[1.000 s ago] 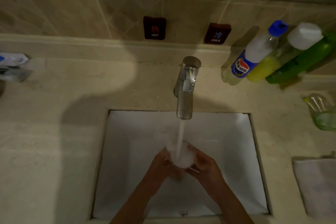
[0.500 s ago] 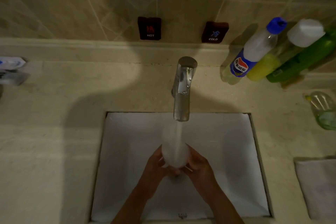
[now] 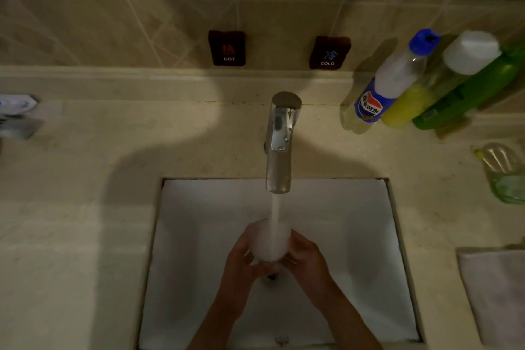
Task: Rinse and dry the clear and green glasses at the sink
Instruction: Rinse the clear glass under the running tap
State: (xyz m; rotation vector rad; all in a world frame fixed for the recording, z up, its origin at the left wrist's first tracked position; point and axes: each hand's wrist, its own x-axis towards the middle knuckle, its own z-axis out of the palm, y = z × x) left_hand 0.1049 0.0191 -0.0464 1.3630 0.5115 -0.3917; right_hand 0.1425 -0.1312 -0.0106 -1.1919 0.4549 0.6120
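Left hand (image 3: 241, 261) curled round the left side of the clear glass (image 3: 270, 241); held over the middle of the sink (image 3: 199, 236), directly under the running stream from the tap (image 3: 279, 145). Right hand (image 3: 308, 261) grips its right side. Green glass (image 3: 507, 176) stands on the tabletop (image 3: 85, 236) far right, well apart, not yet rinsed. Towel (image 3: 494, 293) lies near right. Risk: wet glass slipping between wet palms and striking the basin; cause, water flow pushing on a loose hold.
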